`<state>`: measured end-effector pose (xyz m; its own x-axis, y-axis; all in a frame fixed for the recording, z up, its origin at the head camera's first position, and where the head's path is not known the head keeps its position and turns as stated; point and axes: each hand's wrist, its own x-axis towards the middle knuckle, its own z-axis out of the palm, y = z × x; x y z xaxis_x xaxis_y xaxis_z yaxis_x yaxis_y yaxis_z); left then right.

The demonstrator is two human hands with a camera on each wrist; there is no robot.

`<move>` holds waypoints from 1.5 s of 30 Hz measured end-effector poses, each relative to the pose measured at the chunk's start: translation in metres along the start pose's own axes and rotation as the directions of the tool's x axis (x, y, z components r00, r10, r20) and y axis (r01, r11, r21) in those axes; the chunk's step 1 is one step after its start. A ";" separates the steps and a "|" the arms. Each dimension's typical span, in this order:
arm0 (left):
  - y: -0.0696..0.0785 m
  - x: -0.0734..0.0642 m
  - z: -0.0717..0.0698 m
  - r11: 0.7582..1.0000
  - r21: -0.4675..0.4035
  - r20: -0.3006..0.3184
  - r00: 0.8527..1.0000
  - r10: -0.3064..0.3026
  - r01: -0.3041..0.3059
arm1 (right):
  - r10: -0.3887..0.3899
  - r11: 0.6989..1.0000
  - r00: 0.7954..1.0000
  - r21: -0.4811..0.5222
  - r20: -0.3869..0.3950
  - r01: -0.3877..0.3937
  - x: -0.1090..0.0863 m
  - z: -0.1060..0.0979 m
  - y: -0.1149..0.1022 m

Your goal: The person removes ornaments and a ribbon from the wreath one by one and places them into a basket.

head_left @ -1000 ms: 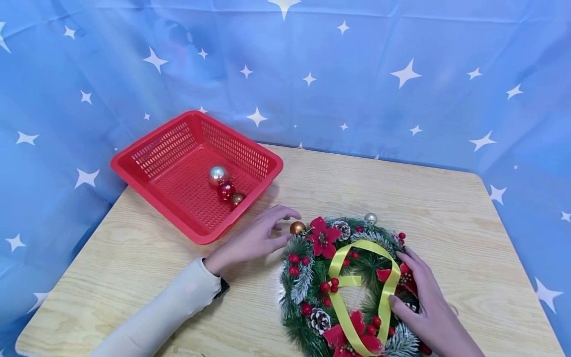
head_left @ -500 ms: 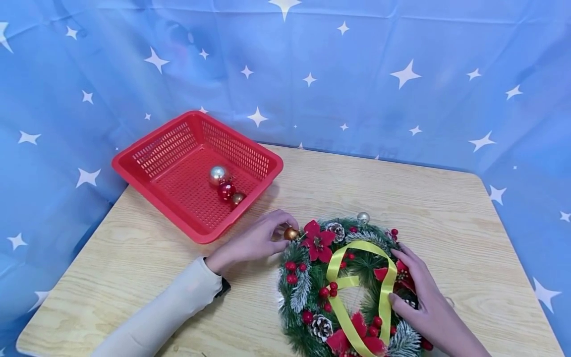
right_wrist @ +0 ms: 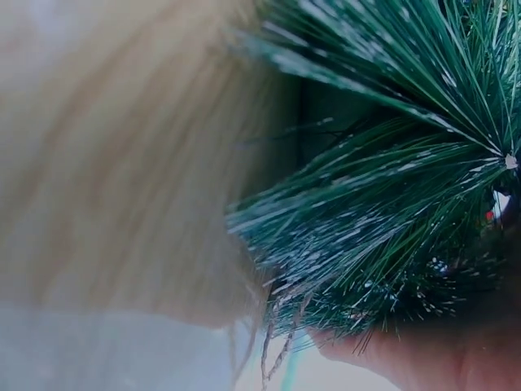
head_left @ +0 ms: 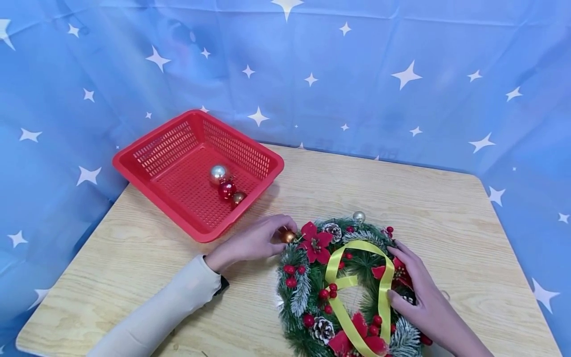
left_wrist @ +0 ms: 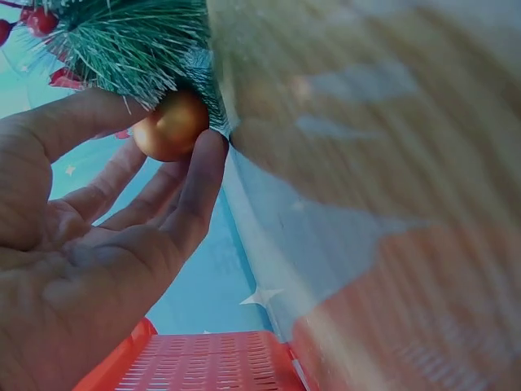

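Note:
A green Christmas wreath (head_left: 296,327) lies on the table, dressed with red poinsettias, berries, pinecones and a looped yellow ribbon (head_left: 339,307). At its upper left edge my left hand (head_left: 256,243) holds a gold ball ornament (head_left: 289,236) between curled fingers and thumb. The left wrist view shows the same gold ball (left_wrist: 172,126) against the pine needles. My right hand (head_left: 419,292) grips the wreath's right side, thumb toward the ribbon; in the right wrist view needles (right_wrist: 366,204) hide most of that hand. A silver ball (head_left: 359,216) sits at the wreath's top edge.
A red plastic basket (head_left: 178,206) stands at the table's back left, close to my left hand. Inside it are a silvery ball (head_left: 219,173), a red ball (head_left: 226,189) and a brownish gold ball (head_left: 238,199). A blue star-patterned cloth (head_left: 366,99) hangs behind the table.
My left hand has closed its fingers round the gold ball, which has shifted slightly left and down. The wreath has turned and slid slightly left, with my right hand following.

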<state>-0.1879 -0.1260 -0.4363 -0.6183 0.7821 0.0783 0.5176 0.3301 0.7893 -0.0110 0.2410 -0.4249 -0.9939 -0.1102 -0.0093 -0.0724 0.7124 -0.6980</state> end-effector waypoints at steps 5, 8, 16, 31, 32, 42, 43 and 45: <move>0.000 -0.004 -0.002 1.000 -0.016 0.014 1.000 -0.025 0.025 | -0.001 1.000 1.000 -0.002 0.007 0.001 0.003 0.001 0.000; 0.002 -0.009 -0.004 0.998 -0.031 -0.003 0.999 -0.053 0.053 | 0.006 1.000 1.000 -0.010 0.010 -0.006 0.005 0.001 -0.001; 0.016 -0.023 -0.013 0.999 -0.027 -0.106 0.994 -0.024 0.021 | -0.009 1.000 1.000 0.002 -0.003 0.009 0.010 0.001 0.000; 0.025 -0.038 -0.024 0.996 -0.019 -0.213 0.974 0.082 -0.088 | -0.001 1.000 1.000 0.002 -0.004 0.001 0.017 0.003 -0.003; 0.025 -0.039 -0.025 0.996 -0.019 -0.225 0.971 0.081 -0.087 | -0.003 1.000 1.000 0.001 -0.003 0.003 0.017 0.003 -0.003; 0.032 -0.045 -0.036 0.971 -0.187 -0.283 0.955 0.089 -0.146 | -0.004 1.000 1.000 0.002 0.007 0.004 0.019 0.003 -0.004; 0.033 -0.045 -0.038 0.968 -0.201 -0.287 0.954 0.087 -0.149 | -0.002 1.000 1.000 -0.001 0.008 0.002 0.020 0.003 -0.004; 0.034 -0.046 -0.044 0.963 -0.225 -0.300 0.951 0.076 -0.148 | 0.006 1.000 1.000 -0.006 0.011 -0.006 0.020 0.002 -0.004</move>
<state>-0.1681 -0.1740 -0.3862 -0.7258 0.6105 0.3169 0.4571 0.0837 0.8855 -0.0304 0.2346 -0.4240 -0.9933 -0.1138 -0.0213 -0.0673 0.7173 -0.6935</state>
